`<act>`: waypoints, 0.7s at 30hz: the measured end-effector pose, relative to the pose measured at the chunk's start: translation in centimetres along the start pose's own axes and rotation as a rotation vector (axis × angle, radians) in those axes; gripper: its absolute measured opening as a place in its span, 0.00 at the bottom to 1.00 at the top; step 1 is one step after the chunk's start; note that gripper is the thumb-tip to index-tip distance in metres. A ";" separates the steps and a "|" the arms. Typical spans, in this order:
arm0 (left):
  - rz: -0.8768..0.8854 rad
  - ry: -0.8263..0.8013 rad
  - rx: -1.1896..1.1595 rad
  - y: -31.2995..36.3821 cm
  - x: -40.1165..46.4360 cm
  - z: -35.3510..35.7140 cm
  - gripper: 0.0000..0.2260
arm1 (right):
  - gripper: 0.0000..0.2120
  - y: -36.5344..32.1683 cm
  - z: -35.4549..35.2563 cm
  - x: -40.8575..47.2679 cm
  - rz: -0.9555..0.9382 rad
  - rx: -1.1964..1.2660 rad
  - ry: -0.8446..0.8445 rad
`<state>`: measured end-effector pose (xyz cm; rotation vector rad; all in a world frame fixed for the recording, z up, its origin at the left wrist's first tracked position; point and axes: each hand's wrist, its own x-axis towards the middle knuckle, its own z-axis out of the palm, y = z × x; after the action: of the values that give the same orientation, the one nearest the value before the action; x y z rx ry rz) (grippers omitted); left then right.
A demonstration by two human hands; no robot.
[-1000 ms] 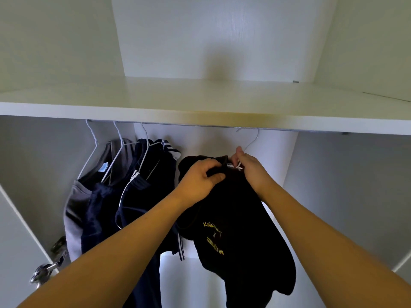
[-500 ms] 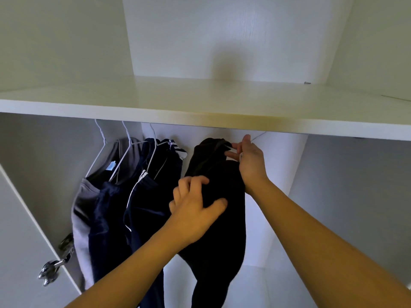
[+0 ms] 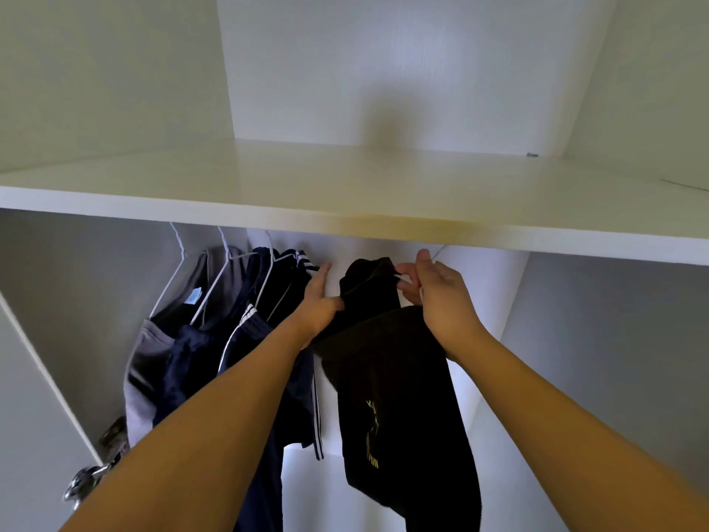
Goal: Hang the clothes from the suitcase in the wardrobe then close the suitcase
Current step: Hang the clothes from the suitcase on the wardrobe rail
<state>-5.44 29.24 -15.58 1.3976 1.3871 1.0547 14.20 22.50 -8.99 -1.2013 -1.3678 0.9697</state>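
Two hands up under the wardrobe shelf (image 3: 345,193), both on the black garment (image 3: 399,378).

I've got the right hand (image 3: 437,297) just below the shelf edge, fingers curled and pinching the white hanger (image 3: 399,276) at the garment's top; hook wire runs up past the thumb, can't see the rail. Left hand (image 3: 320,305) sits just left of that, fingers straight and pointing up, palm pressed on the garment's shoulder, thumb tucked against the cloth. Black garment hangs straight down below both hands, yellow print facing me. Left of the left hand: navy striped jacket (image 3: 264,332), touching my wrist, then a navy top (image 3: 184,362) and grey garment (image 3: 145,362), all on white hangers. Door hinge (image 3: 88,478) low, beyond my left forearm.
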 end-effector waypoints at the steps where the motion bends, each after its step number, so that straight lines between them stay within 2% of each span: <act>1: 0.048 -0.021 0.116 -0.3 0.6 0.1 0.40 | 0.25 0.1 -0.1 -0.3 0.002 0.014 -0.013; 2: 0.090 -0.050 0.177 -0.4 1.2 0.4 0.38 | 0.24 0.3 -0.2 -0.5 -0.003 0.029 -0.024; 5: 0.031 -0.128 -0.021 0.8 1.0 1.7 0.32 | 0.24 0.5 -0.5 -1.1 -0.031 0.057 -0.067; 8: -0.013 -0.288 0.125 0.6 -0.2 4.5 0.11 | 0.26 0.7 0.0 -1.6 -0.038 -0.031 -0.091; 9: -0.021 -0.290 0.149 0.2 -0.3 5.6 0.08 | 0.26 1.0 0.1 -1.7 -0.027 -0.069 -0.095; 12: -0.052 -0.123 0.077 -0.6 0.8 6.6 0.08 | 0.23 1.7 -1.0 -2.0 0.001 -0.103 -0.094; 14: -0.079 -0.008 -0.008 -0.1 2.0 5.7 0.10 | 0.17 1.8 -2.8 -1.9 0.086 -0.127 -0.057; 17: -0.131 0.034 -0.058 0.8 3.7 4.7 0.09 | 0.14 3.0 -4.6 -1.9 0.343 -0.018 0.044; 21: -0.236 0.069 -0.091 1.9 4.7 4.8 0.17 | 0.14 5.6 -4.6 -2.6 0.370 -0.132 0.040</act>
<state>-0.19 33.90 -15.03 1.1106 1.4937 1.0046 19.57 20.70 -14.18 -1.6035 -1.2150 1.1162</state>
